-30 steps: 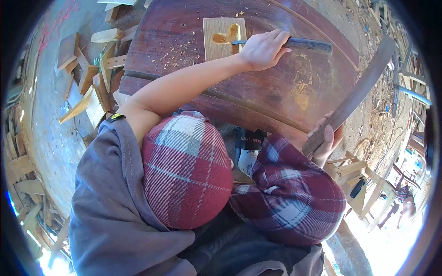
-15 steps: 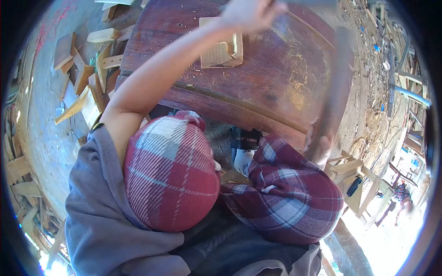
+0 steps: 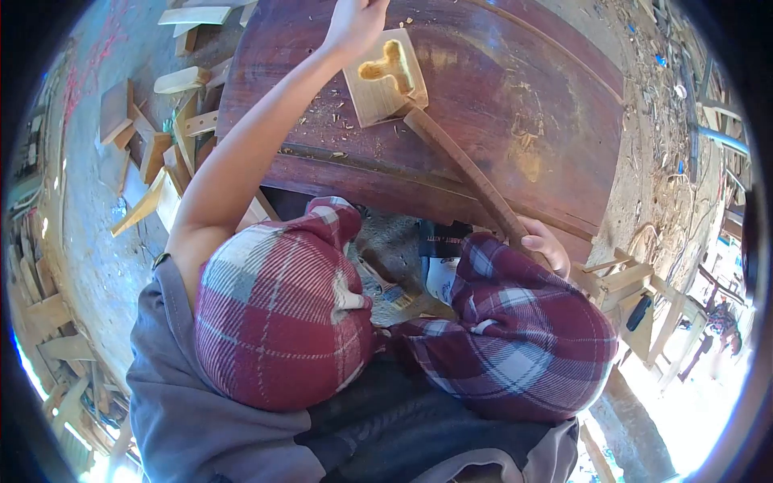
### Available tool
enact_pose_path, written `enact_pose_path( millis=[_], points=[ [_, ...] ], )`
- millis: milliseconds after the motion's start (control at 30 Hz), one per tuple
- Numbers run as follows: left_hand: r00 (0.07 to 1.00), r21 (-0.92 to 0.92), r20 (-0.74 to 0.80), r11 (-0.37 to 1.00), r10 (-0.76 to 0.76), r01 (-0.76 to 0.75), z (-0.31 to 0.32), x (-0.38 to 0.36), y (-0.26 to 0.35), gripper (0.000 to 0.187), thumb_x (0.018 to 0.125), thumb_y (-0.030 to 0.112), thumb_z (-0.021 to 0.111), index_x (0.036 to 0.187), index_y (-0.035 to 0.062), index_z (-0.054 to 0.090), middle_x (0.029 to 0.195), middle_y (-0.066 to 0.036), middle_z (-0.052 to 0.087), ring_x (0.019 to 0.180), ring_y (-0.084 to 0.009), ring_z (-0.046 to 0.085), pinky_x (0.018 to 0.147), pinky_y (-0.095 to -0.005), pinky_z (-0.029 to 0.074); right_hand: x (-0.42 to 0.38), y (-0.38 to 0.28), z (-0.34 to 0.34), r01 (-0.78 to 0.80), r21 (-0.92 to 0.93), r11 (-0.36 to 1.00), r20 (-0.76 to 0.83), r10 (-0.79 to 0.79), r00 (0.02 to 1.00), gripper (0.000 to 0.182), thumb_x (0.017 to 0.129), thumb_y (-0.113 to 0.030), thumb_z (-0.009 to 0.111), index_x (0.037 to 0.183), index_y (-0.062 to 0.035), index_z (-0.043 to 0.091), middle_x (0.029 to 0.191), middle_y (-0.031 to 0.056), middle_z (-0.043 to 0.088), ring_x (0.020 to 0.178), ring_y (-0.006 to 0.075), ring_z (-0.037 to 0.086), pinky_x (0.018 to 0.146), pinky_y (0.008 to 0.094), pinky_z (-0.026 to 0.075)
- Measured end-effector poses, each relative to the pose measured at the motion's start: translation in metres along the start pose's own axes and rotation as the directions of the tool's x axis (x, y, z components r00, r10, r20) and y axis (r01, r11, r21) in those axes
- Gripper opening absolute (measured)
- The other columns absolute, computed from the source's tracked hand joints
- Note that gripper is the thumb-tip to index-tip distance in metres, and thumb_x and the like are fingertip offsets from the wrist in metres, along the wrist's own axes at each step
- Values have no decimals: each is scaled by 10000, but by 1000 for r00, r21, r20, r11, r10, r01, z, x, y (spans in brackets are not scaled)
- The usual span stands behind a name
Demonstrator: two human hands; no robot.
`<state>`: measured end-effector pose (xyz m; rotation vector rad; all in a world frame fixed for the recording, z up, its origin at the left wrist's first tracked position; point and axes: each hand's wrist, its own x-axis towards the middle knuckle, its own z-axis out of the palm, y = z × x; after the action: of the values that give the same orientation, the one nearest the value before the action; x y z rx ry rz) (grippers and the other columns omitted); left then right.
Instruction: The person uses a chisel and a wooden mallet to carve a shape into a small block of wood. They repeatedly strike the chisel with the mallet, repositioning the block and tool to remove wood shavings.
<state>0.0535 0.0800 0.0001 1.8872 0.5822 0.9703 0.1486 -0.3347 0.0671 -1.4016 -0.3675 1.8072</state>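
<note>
My right hand (image 3: 547, 244) is closed round the lower end of a long brown wooden bar (image 3: 467, 171). The bar slants up and left, its far end at the lower right corner of a pale wooden block (image 3: 372, 100). A rounded, branching hollow (image 3: 386, 68) is cut into the block's top face. My left hand (image 3: 358, 28) is beyond the block's upper left corner, with its fingers curled and partly cut off by the top edge of the view. What it grips cannot be made out.
The block lies on a reddish-brown wooden board (image 3: 322, 169) scattered with shavings. Wood offcuts (image 3: 181, 79) are piled on the left. A wooden frame (image 3: 624, 282) stands at the right, and a person (image 3: 719, 324) is farther off. My knees are below the board.
The bar has swung down from upright to a slant, its far end now at the block. My left hand has moved left. The block appears turned, and its hollow is now uncovered.
</note>
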Motion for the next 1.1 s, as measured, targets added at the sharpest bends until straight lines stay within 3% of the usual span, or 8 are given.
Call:
enact_pose_path(
  millis=[133, 233, 367, 433, 533, 667, 867, 1100],
  points=[
    [996, 79, 11, 993, -91, 90, -6, -20, 11, 230, 1009, 227, 449, 1152, 50, 415, 792, -190, 480, 681, -305, 510, 633, -395, 431, -7, 1, -2, 22, -48, 999, -55, -25, 998, 727, 780, -417, 625, 1286, 82, 470, 1039, 90, 611, 894, 136, 587, 783, 248, 471],
    [989, 91, -15, 985, -148, 149, -8, -33, 22, 279, 999, 230, 467, 1223, 68, 433, 841, -207, 538, 712, -368, 558, 657, -419, 460, -21, 3, 4, 8, 75, 997, -263, 13, 965, 693, 788, -431, 633, 1245, 71, 493, 981, 82, 600, 795, 114, 567, 681, 228, 449],
    [999, 186, -11, 982, -41, 42, 15, -73, 47, 362, 916, 217, 576, 1210, 31, 476, 993, -181, 606, 911, -382, 601, 785, -458, 483, -22, -8, -2, 78, -112, 991, -315, -110, 943, 627, 830, -419, 611, 1211, 71, 522, 836, 76, 564, 628, 65, 469, 532, 198, 350],
    [997, 258, 32, 963, 69, -75, 32, -95, 56, 382, 912, 200, 581, 1226, 20, 459, 1025, -183, 596, 984, -392, 573, 833, -471, 453, -14, -5, 20, 186, -259, 948, -536, -301, 789, 620, 830, -431, 605, 1193, 66, 527, 754, 48, 534, 613, 69, 454, 534, 201, 352],
    [936, 207, 284, 940, 207, -270, 49, -107, 84, 403, 872, 214, 639, 1206, 37, 501, 1014, -149, 573, 955, -352, 548, 808, -439, 423, -13, -3, 25, 254, -376, 891, -609, -444, 658, 624, 818, -457, 606, 1163, 59, 533, 668, 12, 486, 602, 72, 436, 539, 203, 350],
    [883, 70, 238, 899, 405, -431, 90, -100, 118, 381, 846, 223, 671, 1193, 127, 546, 922, -101, 545, 840, -295, 542, 738, -403, 414, -29, -8, 4, 206, -157, 966, -525, -258, 811, 626, 819, -379, 644, 1189, 110, 524, 814, 82, 561, 643, 86, 467, 554, 211, 370],
    [886, 76, 170, 890, 432, -449, 123, -70, 87, 367, 875, 229, 645, 1220, 162, 541, 859, -95, 545, 767, -286, 543, 706, -395, 415, -38, 3, -8, 293, -232, 927, -605, -374, 703, 672, 801, -607, 571, 1052, 15, 534, 553, 0, 436, 396, 67, 359, 349, 226, 233],
    [909, 180, 105, 891, 404, -417, 131, -62, 51, 370, 891, 204, 633, 1237, 140, 516, 846, -120, 547, 709, -317, 559, 645, -436, 451, -43, 10, -21, 315, -110, 943, -603, -315, 733, 633, 789, -510, 620, 1067, 52, 531, 587, 15, 451, 458, 66, 393, 384, 202, 296]
  ],
)
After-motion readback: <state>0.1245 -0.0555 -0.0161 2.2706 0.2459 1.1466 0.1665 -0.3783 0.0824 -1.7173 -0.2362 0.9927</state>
